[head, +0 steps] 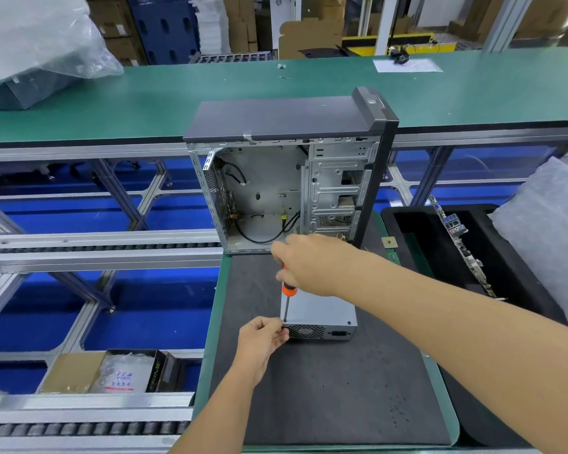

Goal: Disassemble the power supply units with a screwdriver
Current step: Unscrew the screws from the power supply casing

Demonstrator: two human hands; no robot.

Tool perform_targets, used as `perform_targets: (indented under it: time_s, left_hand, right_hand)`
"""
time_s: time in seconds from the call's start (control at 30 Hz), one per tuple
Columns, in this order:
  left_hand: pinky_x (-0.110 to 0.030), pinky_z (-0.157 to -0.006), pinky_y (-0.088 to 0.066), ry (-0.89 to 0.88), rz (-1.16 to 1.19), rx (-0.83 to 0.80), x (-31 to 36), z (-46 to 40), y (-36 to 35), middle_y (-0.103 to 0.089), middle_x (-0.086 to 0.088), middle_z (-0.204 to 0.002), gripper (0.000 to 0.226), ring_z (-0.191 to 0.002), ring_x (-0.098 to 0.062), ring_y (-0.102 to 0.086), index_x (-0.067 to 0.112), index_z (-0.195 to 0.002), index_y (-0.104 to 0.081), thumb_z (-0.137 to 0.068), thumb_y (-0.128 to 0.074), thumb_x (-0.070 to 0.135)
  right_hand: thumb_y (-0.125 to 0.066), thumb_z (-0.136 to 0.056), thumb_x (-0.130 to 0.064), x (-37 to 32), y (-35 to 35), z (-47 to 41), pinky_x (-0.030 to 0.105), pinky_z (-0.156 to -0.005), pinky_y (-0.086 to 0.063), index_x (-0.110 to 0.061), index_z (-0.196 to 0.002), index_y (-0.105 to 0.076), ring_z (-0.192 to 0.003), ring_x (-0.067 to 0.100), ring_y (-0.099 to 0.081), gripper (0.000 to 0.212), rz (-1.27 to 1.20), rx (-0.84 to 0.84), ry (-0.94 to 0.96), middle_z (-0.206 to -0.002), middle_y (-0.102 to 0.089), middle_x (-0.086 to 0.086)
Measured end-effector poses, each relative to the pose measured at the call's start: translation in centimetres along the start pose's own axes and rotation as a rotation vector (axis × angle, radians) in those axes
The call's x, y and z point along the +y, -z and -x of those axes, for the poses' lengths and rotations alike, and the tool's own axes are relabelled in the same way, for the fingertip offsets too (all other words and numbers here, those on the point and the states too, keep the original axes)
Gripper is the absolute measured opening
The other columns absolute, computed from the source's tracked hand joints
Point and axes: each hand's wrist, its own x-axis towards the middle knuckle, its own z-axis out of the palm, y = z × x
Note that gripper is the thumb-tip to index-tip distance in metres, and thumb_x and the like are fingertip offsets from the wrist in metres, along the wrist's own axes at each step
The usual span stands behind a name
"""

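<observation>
A grey metal power supply unit (322,311) lies on the dark mat (325,388), its vented face with the power socket turned towards me. My right hand (309,263) grips the handle of an orange and black screwdriver (288,290), held upright, with the shaft tip at the unit's near left top corner. My left hand (263,337) holds that same corner, fingers curled against the vented face and close to the shaft tip. Behind the unit stands an open, emptied computer case (286,178) with loose black cables inside.
A black tray (407,221) at the right holds a motherboard (463,247) standing on edge, beside grey foam wrap (548,231). A green conveyor table (177,93) runs behind the case. Roller tracks and a cardboard box (112,371) lie at the left.
</observation>
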Motion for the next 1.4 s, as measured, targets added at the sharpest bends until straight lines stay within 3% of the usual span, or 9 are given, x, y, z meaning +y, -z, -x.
perform_targets:
  time_s: [0.1,0.27,0.47,0.6,0.83,1.03,1.23,1.33,1.4]
  left_hand:
    - [-0.029,-0.07,-0.059,-0.006,-0.013,0.008,-0.01,0.01,-0.05,-0.07,-0.012,-0.074,0.017,-0.073,-0.021,-0.072,0.003,-0.072,-0.063,-0.089,-0.067,-0.001]
    - [-0.029,-0.071,-0.059,-0.007,-0.007,0.003,-0.05,-0.06,0.03,-0.071,-0.01,-0.071,0.015,-0.073,-0.022,-0.072,0.002,-0.075,-0.062,-0.089,-0.067,0.0]
    - [-0.029,-0.071,-0.059,-0.008,-0.003,-0.005,-0.08,-0.04,0.03,-0.069,-0.012,-0.073,0.016,-0.074,-0.022,-0.072,0.003,-0.074,-0.061,-0.089,-0.067,0.0]
    - [-0.029,-0.072,-0.059,-0.008,-0.01,-0.006,-0.04,-0.03,0.06,-0.071,-0.013,-0.075,0.013,-0.075,-0.023,-0.073,0.002,-0.077,-0.063,-0.089,-0.067,0.0]
    - [-0.029,-0.072,-0.059,-0.008,-0.016,0.0,-0.04,0.03,-0.03,-0.071,-0.015,-0.078,0.011,-0.076,-0.023,-0.073,0.001,-0.079,-0.063,-0.089,-0.066,-0.001]
    - [-0.03,-0.072,-0.059,-0.005,-0.008,0.001,-0.08,0.06,0.02,-0.071,-0.012,-0.074,0.011,-0.074,-0.022,-0.072,0.001,-0.078,-0.064,-0.089,-0.067,-0.001]
    - [-0.029,-0.071,-0.059,-0.005,0.006,-0.006,0.07,0.2,-0.12,-0.071,-0.013,-0.074,0.013,-0.072,-0.022,-0.072,0.001,-0.078,-0.064,-0.09,-0.067,-0.001]
    - [-0.029,-0.071,-0.059,-0.006,0.008,-0.007,0.15,0.33,-0.13,-0.07,-0.012,-0.074,0.013,-0.072,-0.022,-0.072,0.001,-0.077,-0.063,-0.09,-0.067,-0.001]
    - [-0.029,-0.071,-0.059,-0.005,-0.003,-0.001,0.18,0.39,-0.09,-0.071,-0.012,-0.075,0.011,-0.073,-0.022,-0.072,0.001,-0.079,-0.064,-0.09,-0.067,0.0]
  right_hand:
    - [-0.059,-0.093,-0.025,0.23,-0.46,0.1,0.045,-0.086,-0.047,-0.018,-0.126,-0.041,-0.105,0.03,-0.048,0.038,-0.218,0.006,0.001,-0.12,-0.047,0.006]
    - [-0.046,-0.1,-0.04,0.13,-0.1,-0.02,0.033,-0.052,-0.031,-0.014,-0.13,-0.045,-0.088,0.032,-0.049,0.04,0.033,-0.059,-0.082,-0.106,-0.048,0.013]
    - [-0.067,-0.089,-0.032,0.5,-0.28,-0.04,0.034,-0.072,-0.041,-0.016,-0.112,-0.049,-0.097,0.025,-0.053,0.033,-0.245,0.024,0.061,-0.109,-0.053,0.005]
    - [-0.055,-0.088,-0.065,0.09,-0.38,-0.58,0.033,-0.051,-0.034,-0.015,-0.099,-0.04,-0.066,0.023,-0.042,0.054,-0.124,-0.011,-0.085,-0.081,-0.043,0.004]
    - [-0.063,-0.089,-0.021,0.49,-0.57,-0.55,0.027,-0.053,-0.031,-0.019,-0.111,-0.046,-0.08,0.021,-0.049,0.028,-0.259,0.053,0.085,-0.09,-0.053,-0.001]
    - [-0.049,-0.09,-0.067,0.19,-0.96,-0.59,0.032,-0.047,-0.027,-0.016,-0.098,-0.033,-0.068,0.023,-0.042,0.053,-0.165,0.07,-0.138,-0.076,-0.04,0.003]
    - [-0.062,-0.092,-0.028,0.78,-0.71,-0.54,0.032,-0.057,-0.037,-0.015,-0.112,-0.041,-0.091,0.027,-0.048,0.032,-0.278,0.039,0.004,-0.101,-0.054,0.005]
    - [-0.072,-0.081,-0.053,0.59,-0.44,-0.23,0.035,-0.058,-0.039,-0.016,-0.107,-0.035,-0.082,0.027,-0.047,0.058,-0.243,-0.025,-0.09,-0.092,-0.049,0.005]
    - [-0.045,-0.087,-0.067,0.32,-0.16,-0.12,0.033,-0.048,-0.027,-0.013,-0.107,-0.041,-0.065,0.025,-0.042,0.058,0.048,-0.003,-0.164,-0.079,-0.041,0.003]
